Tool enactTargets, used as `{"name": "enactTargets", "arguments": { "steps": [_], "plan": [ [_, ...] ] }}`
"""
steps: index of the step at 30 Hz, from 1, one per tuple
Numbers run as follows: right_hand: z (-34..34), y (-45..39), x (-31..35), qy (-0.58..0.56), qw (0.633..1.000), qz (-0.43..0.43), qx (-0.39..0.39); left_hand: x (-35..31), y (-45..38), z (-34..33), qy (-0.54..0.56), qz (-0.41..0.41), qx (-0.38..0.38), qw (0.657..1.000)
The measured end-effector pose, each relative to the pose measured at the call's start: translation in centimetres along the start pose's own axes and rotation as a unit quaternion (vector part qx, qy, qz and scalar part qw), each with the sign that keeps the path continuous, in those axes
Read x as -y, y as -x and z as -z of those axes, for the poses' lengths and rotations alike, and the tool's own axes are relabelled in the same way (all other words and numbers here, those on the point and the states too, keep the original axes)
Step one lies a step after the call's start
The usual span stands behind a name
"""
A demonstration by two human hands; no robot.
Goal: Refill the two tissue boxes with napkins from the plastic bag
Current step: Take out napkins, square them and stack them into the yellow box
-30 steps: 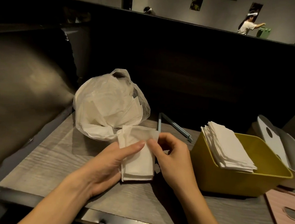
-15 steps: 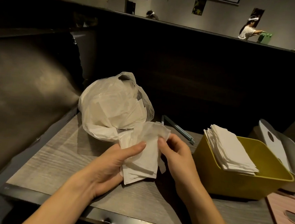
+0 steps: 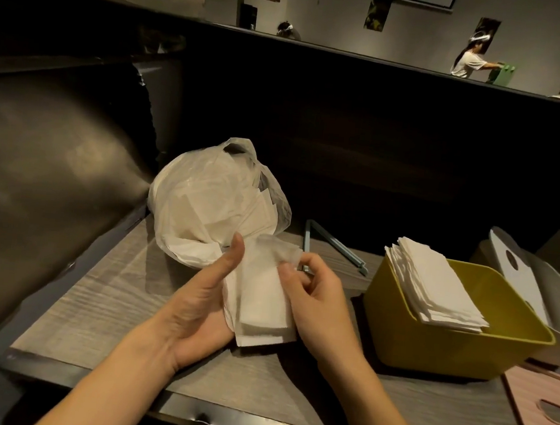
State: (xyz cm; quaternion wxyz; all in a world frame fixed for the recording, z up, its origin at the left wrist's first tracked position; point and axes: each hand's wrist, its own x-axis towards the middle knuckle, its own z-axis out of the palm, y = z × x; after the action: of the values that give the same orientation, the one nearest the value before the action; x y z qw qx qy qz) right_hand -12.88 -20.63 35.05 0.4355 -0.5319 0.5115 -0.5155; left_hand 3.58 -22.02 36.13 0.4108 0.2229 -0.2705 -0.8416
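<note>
Between plastic bag [image 3: 211,203] and yellow tissue box [image 3: 430,340], near table edge [image 3: 187,404]: left hand [image 3: 202,307] cradles napkin stack [image 3: 264,299], right hand [image 3: 318,300] pinches its top.

Plastic bag [image 3: 215,200] left on table [image 3: 101,301], tissue box [image 3: 430,340] right, napkins [image 3: 435,283] inside

No legible text anywhere.

Blue rods [image 3: 333,247] on wooden table [image 3: 105,302]
</note>
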Motion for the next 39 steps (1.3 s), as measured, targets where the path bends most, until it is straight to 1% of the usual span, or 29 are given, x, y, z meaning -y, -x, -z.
{"name": "enactTargets", "arguments": {
  "steps": [2, 4, 5, 7, 9, 10, 11, 13, 15, 16, 18, 19, 20, 22, 25, 27, 29, 33, 34, 36, 37, 39],
  "plan": [
    [0.0, 0.0, -0.1, 0.054, 0.999, 0.003, 0.002, 0.2, -0.2, -0.2, -0.042, -0.002, -0.021, 0.999],
    [0.1, 0.2, -0.2, 0.133, 0.991, 0.028, -0.005, 0.4, -0.3, -0.1, -0.069, 0.009, -0.041, 0.997],
    [0.1, 0.5, -0.1, 0.161, 0.986, 0.038, -0.013, 0.4, -0.5, 0.0, -0.055, 0.011, -0.051, 0.997],
    [0.7, 1.1, 0.0, 0.183, 0.983, 0.026, -0.024, 0.3, -0.5, -0.2, -0.007, 0.014, -0.061, 0.998],
    [1.6, 1.8, -0.1, 0.186, 0.982, -0.001, 0.008, 0.4, -0.4, -0.6, 0.021, 0.006, -0.049, 0.999],
    [1.9, 2.2, -0.1, 0.170, 0.985, -0.005, 0.029, 0.5, -0.3, -0.8, 0.017, -0.002, -0.041, 0.999],
    [2.2, 2.5, -0.2, 0.137, 0.990, 0.003, 0.038, 0.6, -0.2, -0.7, -0.002, -0.013, -0.037, 0.999],
    [2.9, 3.0, -0.2, 0.063, 0.997, 0.031, 0.008, 1.0, -0.3, -0.7, -0.099, -0.048, -0.048, 0.993],
    [3.5, 3.2, 0.0, 0.016, 0.998, 0.057, -0.033, 1.3, -0.4, -0.4, -0.241, -0.101, -0.061, 0.963],
    [3.7, 3.3, 0.0, 0.012, 0.997, 0.064, -0.044, 1.4, -0.4, -0.3, -0.306, -0.132, -0.083, 0.939],
    [3.8, 3.4, -0.5, 0.044, 0.996, 0.062, -0.051, 1.8, -0.3, 0.1, -0.413, -0.191, -0.130, 0.881],
    [3.9, 3.5, -0.7, 0.065, 0.995, 0.053, -0.054, 2.1, -0.4, 0.2, -0.450, -0.210, -0.130, 0.858],
    [3.8, 3.5, -0.9, 0.081, 0.994, 0.042, -0.055, 2.2, -0.4, 0.3, -0.474, -0.221, -0.121, 0.844],
    [3.6, 3.5, -1.1, 0.105, 0.993, 0.026, -0.054, 2.5, -0.6, 0.7, -0.506, -0.229, -0.090, 0.826],
    [3.4, 3.4, -0.9, 0.134, 0.990, 0.025, -0.048, 2.8, -0.8, 0.6, -0.557, -0.235, -0.045, 0.795],
    [3.3, 3.3, -0.6, 0.140, 0.989, 0.027, -0.042, 3.0, -0.8, 0.4, -0.564, -0.245, -0.023, 0.788],
    [3.3, 3.3, -0.4, 0.131, 0.990, 0.023, -0.040, 3.1, -1.0, 0.6, -0.563, -0.259, -0.019, 0.785],
    [3.3, 3.2, -0.5, 0.134, 0.990, 0.030, -0.015, 3.0, -1.2, 0.9, -0.533, -0.274, -0.007, 0.800],
    [3.5, 3.2, -0.5, 0.129, 0.991, 0.032, -0.019, 3.0, -1.3, 0.8, -0.513, -0.281, -0.005, 0.811],
    [3.6, 3.2, -0.6, 0.117, 0.992, 0.036, -0.027, 3.0, -1.3, 0.6, -0.454, -0.286, -0.033, 0.843],
    [3.6, 3.1, -0.6, 0.120, 0.992, 0.039, -0.026, 2.9, -1.5, 0.6, -0.446, -0.286, -0.054, 0.846],
    [3.5, 3.0, -0.9, 0.134, 0.990, 0.041, -0.019, 2.8, -1.6, 0.4, -0.492, -0.263, -0.070, 0.827]
  ]
}}
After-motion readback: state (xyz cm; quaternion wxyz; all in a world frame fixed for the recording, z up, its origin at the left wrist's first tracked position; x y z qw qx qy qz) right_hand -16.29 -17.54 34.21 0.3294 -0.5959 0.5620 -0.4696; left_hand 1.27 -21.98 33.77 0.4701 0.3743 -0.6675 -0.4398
